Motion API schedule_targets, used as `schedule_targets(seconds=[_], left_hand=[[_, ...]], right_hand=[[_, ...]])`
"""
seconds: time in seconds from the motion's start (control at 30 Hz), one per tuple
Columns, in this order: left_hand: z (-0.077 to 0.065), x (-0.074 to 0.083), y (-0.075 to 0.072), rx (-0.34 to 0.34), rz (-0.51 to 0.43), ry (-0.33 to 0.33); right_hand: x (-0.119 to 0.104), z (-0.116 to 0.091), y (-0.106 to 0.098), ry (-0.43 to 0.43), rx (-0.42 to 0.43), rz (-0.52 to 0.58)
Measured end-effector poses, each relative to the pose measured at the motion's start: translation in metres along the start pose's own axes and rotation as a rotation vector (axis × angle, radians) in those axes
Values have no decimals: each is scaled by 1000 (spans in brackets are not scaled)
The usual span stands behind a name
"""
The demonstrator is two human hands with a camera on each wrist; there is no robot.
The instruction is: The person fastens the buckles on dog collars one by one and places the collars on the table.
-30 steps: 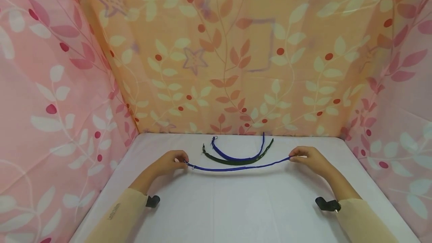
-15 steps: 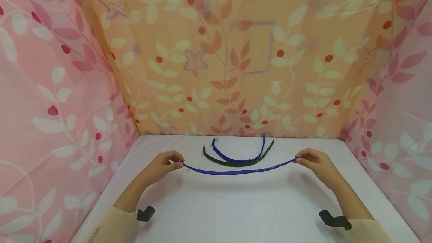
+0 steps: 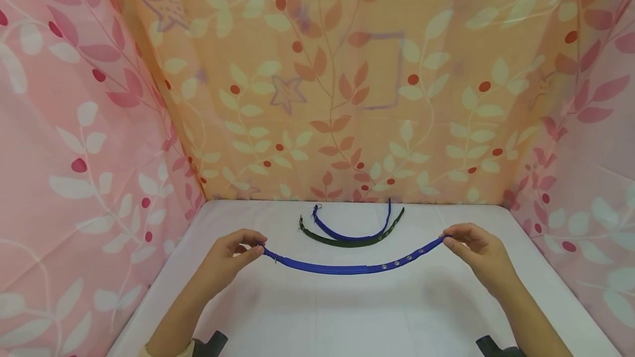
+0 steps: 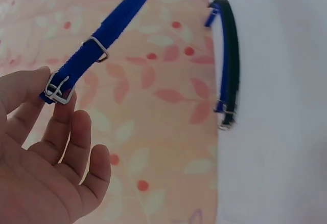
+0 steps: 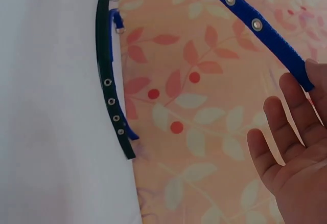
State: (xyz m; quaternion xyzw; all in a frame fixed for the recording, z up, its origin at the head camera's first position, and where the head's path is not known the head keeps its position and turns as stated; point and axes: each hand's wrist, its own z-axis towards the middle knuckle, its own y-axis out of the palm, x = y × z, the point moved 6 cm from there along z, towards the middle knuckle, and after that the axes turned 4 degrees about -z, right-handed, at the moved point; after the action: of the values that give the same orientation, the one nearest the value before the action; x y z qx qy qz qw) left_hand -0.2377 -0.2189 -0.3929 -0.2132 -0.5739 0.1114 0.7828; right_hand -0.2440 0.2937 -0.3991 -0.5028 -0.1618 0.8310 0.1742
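I held the blue buckle collar (image 3: 342, 270) in the air over the white table (image 3: 357, 324), sagging in a shallow bow. Holding it flat called, I judged, for level hands and an even, gentle pull; the tip (image 5: 296, 72) beyond the eyelets (image 5: 257, 24) seemed easy to lose. My left hand (image 3: 230, 260), at its 9 o'clock, pinched the buckle (image 4: 60, 88) end; my right hand (image 3: 478, 255), at 3 o'clock, pinched the tip, other fingers loosely bent. Toward 12 o'clock lay a dark green collar (image 3: 342, 244), then a second blue collar (image 3: 328, 231).
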Motion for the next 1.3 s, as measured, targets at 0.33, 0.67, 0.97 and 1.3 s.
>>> schedule_targets(seconds=[0.33, 0.67, 0.97, 1.3], left_hand=[[-7, 37, 17, 89, -32, 25], [-8, 51, 62, 107, -84, -55], [-14, 72, 88, 72, 18, 97], [-13, 74, 99, 118, 72, 214]], right_hand=[[-41, -2, 8, -117, 36, 279], [-59, -7, 34, -143, -15, 317], [-68, -9, 55, -122, -45, 223], [-76, -11, 82, -125, -111, 130]])
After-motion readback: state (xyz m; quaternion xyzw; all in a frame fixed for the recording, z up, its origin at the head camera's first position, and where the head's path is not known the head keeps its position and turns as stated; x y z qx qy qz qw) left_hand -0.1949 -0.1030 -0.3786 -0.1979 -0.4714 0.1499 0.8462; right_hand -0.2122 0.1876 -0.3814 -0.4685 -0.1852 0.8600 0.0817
